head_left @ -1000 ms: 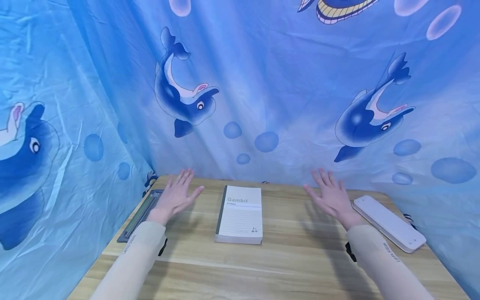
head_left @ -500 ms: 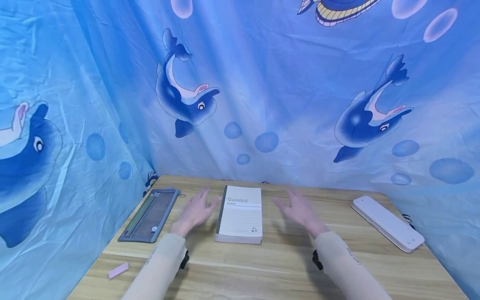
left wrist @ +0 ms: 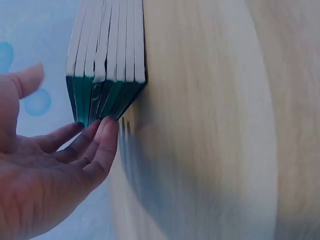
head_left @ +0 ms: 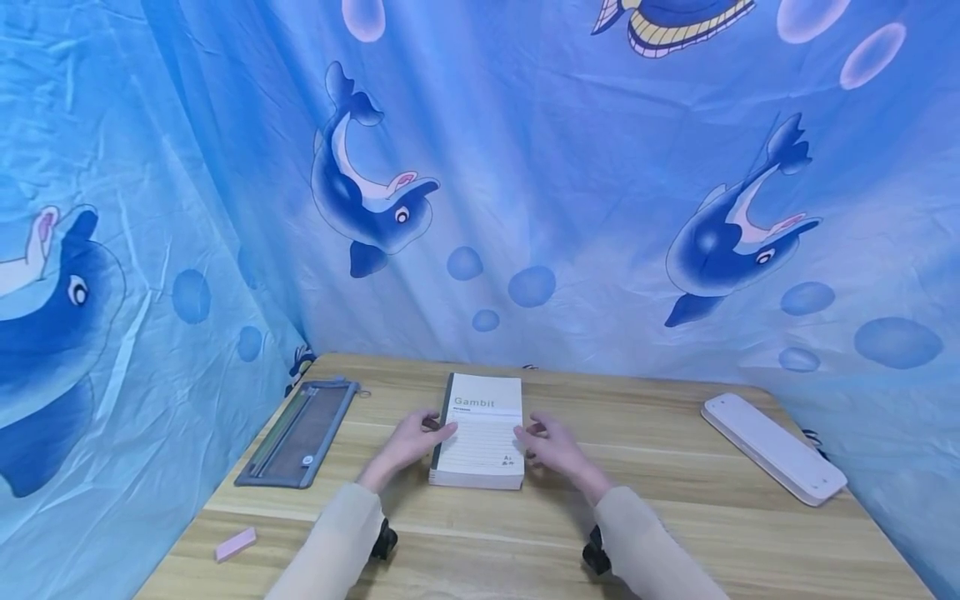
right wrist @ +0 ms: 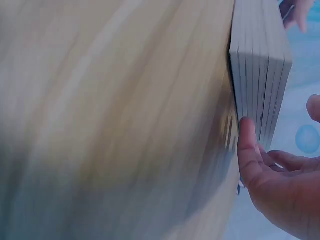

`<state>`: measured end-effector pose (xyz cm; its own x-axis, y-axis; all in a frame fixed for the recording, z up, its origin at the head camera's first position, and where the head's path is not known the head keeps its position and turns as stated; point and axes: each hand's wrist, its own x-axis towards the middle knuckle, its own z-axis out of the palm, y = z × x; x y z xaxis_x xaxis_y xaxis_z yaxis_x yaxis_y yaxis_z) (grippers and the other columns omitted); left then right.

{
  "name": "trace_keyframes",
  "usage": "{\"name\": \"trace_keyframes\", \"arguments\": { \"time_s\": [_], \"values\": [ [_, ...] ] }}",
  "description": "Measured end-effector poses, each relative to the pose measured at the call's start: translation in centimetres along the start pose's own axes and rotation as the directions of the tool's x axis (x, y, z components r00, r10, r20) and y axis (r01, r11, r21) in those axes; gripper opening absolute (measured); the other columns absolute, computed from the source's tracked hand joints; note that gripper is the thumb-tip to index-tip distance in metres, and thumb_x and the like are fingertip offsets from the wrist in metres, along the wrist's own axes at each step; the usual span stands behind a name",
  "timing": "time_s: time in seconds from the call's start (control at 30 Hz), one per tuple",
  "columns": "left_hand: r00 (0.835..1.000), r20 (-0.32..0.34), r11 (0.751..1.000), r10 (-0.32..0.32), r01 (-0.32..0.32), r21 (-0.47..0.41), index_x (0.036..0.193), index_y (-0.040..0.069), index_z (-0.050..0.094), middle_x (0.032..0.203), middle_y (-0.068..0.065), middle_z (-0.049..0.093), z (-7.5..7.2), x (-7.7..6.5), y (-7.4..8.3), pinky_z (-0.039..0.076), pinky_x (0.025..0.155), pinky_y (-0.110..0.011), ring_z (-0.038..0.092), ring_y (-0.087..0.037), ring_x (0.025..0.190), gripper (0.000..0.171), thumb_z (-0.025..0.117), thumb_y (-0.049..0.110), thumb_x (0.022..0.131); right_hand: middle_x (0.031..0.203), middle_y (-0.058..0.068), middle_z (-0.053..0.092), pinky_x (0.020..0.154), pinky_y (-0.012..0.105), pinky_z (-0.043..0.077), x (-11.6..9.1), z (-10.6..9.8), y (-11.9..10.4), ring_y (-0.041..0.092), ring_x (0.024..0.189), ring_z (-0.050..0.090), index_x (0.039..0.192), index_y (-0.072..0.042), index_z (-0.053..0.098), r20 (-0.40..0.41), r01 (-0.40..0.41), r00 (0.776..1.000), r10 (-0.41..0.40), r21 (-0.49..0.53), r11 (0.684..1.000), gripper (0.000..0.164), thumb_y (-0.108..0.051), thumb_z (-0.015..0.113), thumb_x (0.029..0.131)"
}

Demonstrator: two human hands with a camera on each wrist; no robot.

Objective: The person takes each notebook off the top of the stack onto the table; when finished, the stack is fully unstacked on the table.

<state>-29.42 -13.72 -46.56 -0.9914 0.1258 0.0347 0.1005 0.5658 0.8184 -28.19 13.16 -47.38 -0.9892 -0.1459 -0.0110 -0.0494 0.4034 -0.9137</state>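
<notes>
A stack of several notebooks point(head_left: 480, 429) lies on the table, its white top cover printed "Gambit". My left hand point(head_left: 408, 437) is at its left side; in the left wrist view the fingertips point(left wrist: 107, 125) meet the dark green spines, while the thumb point(left wrist: 31, 80) stays raised apart. On the opposite side is my right hand point(head_left: 558, 448). Its fingertips point(right wrist: 246, 125) are right at the pale page edges in the right wrist view, and that thumb point(right wrist: 314, 107) is also lifted away. Neither hand has closed round the stack.
A grey-blue zip pencil pouch point(head_left: 303, 433) lies at the left of the wooden table point(head_left: 480, 542). Closer in sits a small pink block point(head_left: 236, 544). A white oblong case point(head_left: 776, 450) lies at the right. A blue dolphin-print curtain point(head_left: 570, 183) hangs behind.
Both hands have come inward and nearer from wide apart at the back, ending at either side of the notebook stack. The pouch and pink block have come into view.
</notes>
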Motion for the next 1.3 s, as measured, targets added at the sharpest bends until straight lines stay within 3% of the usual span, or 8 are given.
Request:
{"name": "trace_keyframes", "arguments": {
  "time_s": [0.2, 0.37, 0.7, 0.87, 1.13, 1.3],
  "values": [
    [0.999, -0.024, 0.998, 0.037, -0.038, -0.059, 0.124, -0.013, 0.056, 0.115, -0.025, 0.064, 0.5, -0.2, -0.4, 0.054, 0.091, -0.048, 0.063, -0.038, 0.106, 0.051, 0.075, 0.017, 0.088, 0.12, 0.025, 0.057, 0.075, 0.038, 0.06, 0.0, 0.9, 0.1, 0.029, 0.098, 0.063, 0.142, 0.009, 0.044, 0.049, -0.011, 0.999, 0.006, 0.088, 0.996, 0.061, -0.016, 0.069, 0.092],
    [0.999, -0.037, 0.995, 0.002, -0.006, -0.099, 0.123, -0.013, 0.059, 0.115, -0.025, 0.065, 0.7, -0.5, -0.5, 0.056, 0.087, -0.044, 0.064, -0.037, 0.104, 0.046, 0.075, 0.011, 0.088, 0.117, 0.024, 0.058, 0.076, 0.038, 0.06, -0.1, 1.2, 0.4, 0.033, 0.103, 0.061, 0.142, 0.007, 0.046, 0.029, 0.003, 1.0, -0.006, 0.088, 0.996, 0.06, -0.007, 0.068, 0.088],
    [0.997, -0.042, 0.986, -0.067, 0.06, -0.156, 0.12, -0.015, 0.061, 0.109, -0.028, 0.067, 0.6, -0.6, -0.5, 0.06, 0.076, -0.037, 0.069, -0.033, 0.094, 0.042, 0.074, 0.008, 0.088, 0.119, 0.023, 0.059, 0.086, 0.044, 0.056, -0.3, 1.6, 0.5, 0.042, 0.113, 0.058, 0.143, 0.006, 0.045, -0.022, 0.013, 1.0, -0.013, 0.028, 1.0, 0.062, -0.011, 0.07, 0.089],
    [0.996, -0.042, 0.983, -0.075, 0.067, -0.171, 0.119, -0.015, 0.06, 0.109, -0.027, 0.066, 0.4, -0.6, -0.4, 0.06, 0.075, -0.037, 0.068, -0.032, 0.092, 0.04, 0.073, 0.006, 0.088, 0.121, 0.023, 0.059, 0.082, 0.04, 0.057, -0.4, 1.5, 0.5, 0.04, 0.111, 0.059, 0.144, 0.006, 0.044, -0.024, 0.017, 1.0, -0.017, 0.013, 1.0, 0.063, -0.015, 0.071, 0.09],
    [0.995, -0.063, 0.991, -0.081, 0.073, -0.114, 0.117, -0.013, 0.058, 0.113, -0.026, 0.063, -0.1, -0.4, -0.8, 0.05, 0.096, -0.049, 0.06, -0.04, 0.109, 0.038, 0.072, 0.006, 0.087, 0.121, 0.022, 0.059, 0.082, 0.039, 0.057, -0.4, 1.3, 0.7, 0.035, 0.106, 0.061, 0.144, 0.004, 0.044, -0.006, 0.02, 1.0, -0.02, 0.006, 1.0, 0.067, -0.019, 0.075, 0.089],
    [0.99, -0.033, 0.98, -0.136, 0.13, -0.148, 0.121, -0.013, 0.053, 0.115, -0.028, 0.063, -1.0, -0.4, -1.2, 0.056, 0.083, -0.044, 0.063, -0.037, 0.103, 0.041, 0.07, 0.007, 0.09, 0.125, 0.023, 0.058, 0.085, 0.042, 0.056, -0.5, 1.2, 0.8, 0.039, 0.111, 0.059, 0.146, 0.003, 0.043, 0.011, 0.011, 1.0, -0.012, 0.008, 1.0, 0.071, -0.019, 0.076, 0.087]
  ]
}}
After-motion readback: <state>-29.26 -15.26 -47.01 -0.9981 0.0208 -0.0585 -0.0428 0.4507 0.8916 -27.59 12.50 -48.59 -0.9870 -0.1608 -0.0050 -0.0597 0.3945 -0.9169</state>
